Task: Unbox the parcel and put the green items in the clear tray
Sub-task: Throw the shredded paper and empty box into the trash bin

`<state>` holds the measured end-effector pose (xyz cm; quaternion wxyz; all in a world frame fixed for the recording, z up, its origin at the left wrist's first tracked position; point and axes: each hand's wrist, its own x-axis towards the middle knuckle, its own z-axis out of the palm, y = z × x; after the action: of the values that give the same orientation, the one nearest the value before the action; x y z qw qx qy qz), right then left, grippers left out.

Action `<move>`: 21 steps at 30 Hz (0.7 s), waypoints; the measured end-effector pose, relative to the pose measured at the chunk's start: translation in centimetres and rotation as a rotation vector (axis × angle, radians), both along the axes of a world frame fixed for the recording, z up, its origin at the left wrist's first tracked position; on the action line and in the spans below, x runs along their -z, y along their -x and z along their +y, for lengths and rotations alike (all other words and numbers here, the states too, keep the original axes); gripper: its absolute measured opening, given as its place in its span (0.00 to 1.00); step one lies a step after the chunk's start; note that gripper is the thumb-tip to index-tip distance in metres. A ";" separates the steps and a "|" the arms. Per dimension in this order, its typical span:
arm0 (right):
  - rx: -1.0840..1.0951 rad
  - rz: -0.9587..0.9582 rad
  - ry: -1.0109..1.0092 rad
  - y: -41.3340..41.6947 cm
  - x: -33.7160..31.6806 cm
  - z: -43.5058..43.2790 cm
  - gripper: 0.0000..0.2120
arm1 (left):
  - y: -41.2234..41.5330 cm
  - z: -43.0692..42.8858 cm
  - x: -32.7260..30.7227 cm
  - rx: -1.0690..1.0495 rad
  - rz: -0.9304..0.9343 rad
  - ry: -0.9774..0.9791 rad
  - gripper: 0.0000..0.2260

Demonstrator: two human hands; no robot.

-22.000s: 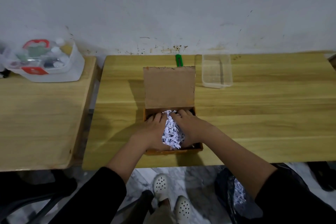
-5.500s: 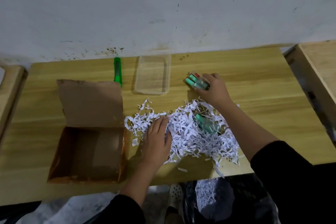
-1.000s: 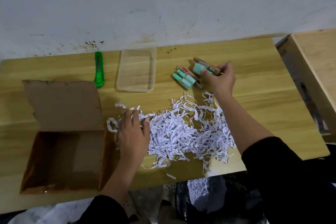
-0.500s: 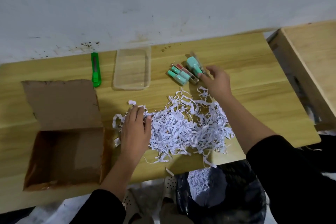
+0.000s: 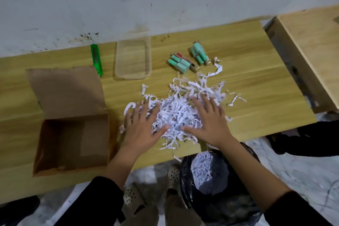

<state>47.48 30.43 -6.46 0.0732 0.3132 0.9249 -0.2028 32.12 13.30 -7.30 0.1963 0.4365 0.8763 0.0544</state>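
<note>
Pressing crinkled paper shreds [image 5: 176, 113], left hand [image 5: 141, 126] and right hand [image 5: 211, 123] flat, fingers [image 5: 145, 108] spread apart, mint cylinders [image 5: 178, 63] near clear tray [image 5: 133, 60].

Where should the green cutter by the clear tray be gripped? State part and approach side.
Grip the green cutter at mid-body from above, pinching its two long edges. It lies flat on the table, pointing toward the wall, so only its narrow width offers a grip. Its near end meets the cardboard flap; the clear tray stands apart on the right.
</note>
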 end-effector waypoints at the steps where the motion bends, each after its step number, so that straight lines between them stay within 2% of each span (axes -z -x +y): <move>1: -0.053 -0.002 -0.012 0.6 0.2 -0.6 0.45 | -0.3 0.1 0.1 0.041 0.010 0.017 0.35; 6: -0.183 0.047 -0.192 2.5 1.1 -1.7 0.32 | -0.3 0.6 0.4 0.059 0.107 -0.027 0.31; 10: -0.251 0.114 -0.140 3.5 1.3 -1.8 0.25 | -0.3 0.7 1.2 0.104 0.163 -0.128 0.25; 15: -0.232 0.059 -0.024 4.1 0.8 -2.5 0.29 | -0.7 1.1 1.0 0.090 0.020 -0.163 0.20; 21: -0.072 0.034 0.021 4.5 -0.1 -4.4 0.27 | 0.2 1.5 -0.4 0.151 -0.052 -0.105 0.21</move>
<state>43.01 26.06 -6.31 0.0682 0.2754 0.9345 -0.2151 31.96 14.78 -6.92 0.1994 0.5095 0.8314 0.0965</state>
